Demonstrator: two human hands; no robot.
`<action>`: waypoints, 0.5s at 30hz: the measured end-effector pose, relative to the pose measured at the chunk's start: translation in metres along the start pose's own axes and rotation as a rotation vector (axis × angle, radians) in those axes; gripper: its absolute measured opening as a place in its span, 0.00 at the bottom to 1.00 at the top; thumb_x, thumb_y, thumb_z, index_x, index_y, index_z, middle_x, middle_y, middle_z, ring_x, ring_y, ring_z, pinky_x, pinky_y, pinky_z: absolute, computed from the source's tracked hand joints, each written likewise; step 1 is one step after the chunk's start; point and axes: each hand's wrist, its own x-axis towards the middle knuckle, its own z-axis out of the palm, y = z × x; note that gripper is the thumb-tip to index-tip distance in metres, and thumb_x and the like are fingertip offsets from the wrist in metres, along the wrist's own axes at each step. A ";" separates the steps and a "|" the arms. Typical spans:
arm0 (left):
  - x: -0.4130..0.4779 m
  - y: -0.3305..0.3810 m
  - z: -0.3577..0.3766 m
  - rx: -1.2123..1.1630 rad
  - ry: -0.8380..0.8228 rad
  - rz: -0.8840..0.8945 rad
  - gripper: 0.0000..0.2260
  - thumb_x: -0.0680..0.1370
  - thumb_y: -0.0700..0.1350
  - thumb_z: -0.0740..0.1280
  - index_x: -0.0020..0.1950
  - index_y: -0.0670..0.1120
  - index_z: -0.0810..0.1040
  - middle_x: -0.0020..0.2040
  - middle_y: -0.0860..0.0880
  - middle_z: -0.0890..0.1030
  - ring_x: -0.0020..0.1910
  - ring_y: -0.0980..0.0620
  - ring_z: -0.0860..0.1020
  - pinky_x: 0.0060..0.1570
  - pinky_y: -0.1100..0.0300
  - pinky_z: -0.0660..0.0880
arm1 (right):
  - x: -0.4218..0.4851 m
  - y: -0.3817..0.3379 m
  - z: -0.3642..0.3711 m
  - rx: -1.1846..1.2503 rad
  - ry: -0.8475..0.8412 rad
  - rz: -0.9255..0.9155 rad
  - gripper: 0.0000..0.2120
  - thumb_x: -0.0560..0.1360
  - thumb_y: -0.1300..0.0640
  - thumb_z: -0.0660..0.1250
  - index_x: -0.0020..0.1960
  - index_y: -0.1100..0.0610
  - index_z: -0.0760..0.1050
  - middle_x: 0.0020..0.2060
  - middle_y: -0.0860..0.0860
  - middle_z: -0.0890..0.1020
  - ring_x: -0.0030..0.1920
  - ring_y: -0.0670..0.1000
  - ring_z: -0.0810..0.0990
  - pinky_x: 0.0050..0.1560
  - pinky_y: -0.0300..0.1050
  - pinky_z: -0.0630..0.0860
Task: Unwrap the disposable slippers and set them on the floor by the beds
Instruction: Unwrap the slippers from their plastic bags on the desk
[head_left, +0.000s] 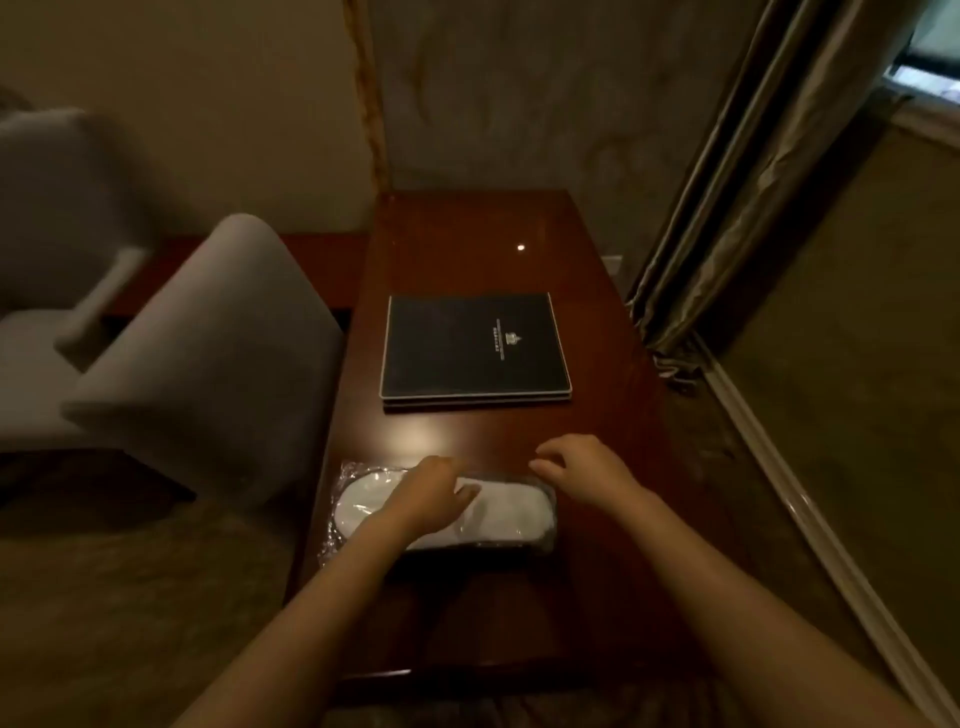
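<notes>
One wrapped slipper pack (498, 512) on desk (467, 249); one black folder (475, 347) at its 12 o'clock. Left hand (434, 486) rests flat on pack, fingers loosely spread. Right hand (582, 470) hovers at pack's 1 o'clock, fingers curled, pinching nothing.

Hotel room: desk (597, 467), branded folder (475, 348), armchair (208, 364), curtains (753, 182).
</notes>
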 end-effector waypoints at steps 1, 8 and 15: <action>-0.001 -0.002 0.006 0.049 -0.009 0.007 0.18 0.78 0.51 0.61 0.67 0.48 0.72 0.66 0.46 0.75 0.66 0.46 0.70 0.65 0.54 0.68 | -0.005 0.000 0.008 -0.015 -0.017 0.032 0.15 0.75 0.48 0.64 0.57 0.53 0.77 0.56 0.51 0.81 0.56 0.52 0.78 0.55 0.49 0.76; 0.001 -0.018 0.038 0.219 -0.058 0.056 0.36 0.71 0.60 0.66 0.75 0.55 0.54 0.78 0.48 0.53 0.77 0.47 0.49 0.74 0.46 0.49 | -0.031 0.015 0.060 -0.033 0.100 0.101 0.22 0.74 0.48 0.64 0.66 0.54 0.69 0.61 0.51 0.74 0.60 0.53 0.70 0.58 0.49 0.72; 0.014 -0.023 0.055 0.355 -0.188 0.111 0.48 0.66 0.64 0.69 0.76 0.55 0.43 0.79 0.46 0.44 0.77 0.44 0.42 0.72 0.41 0.38 | -0.036 0.015 0.080 -0.023 0.118 0.125 0.20 0.74 0.51 0.65 0.63 0.57 0.72 0.62 0.52 0.73 0.61 0.53 0.69 0.60 0.48 0.71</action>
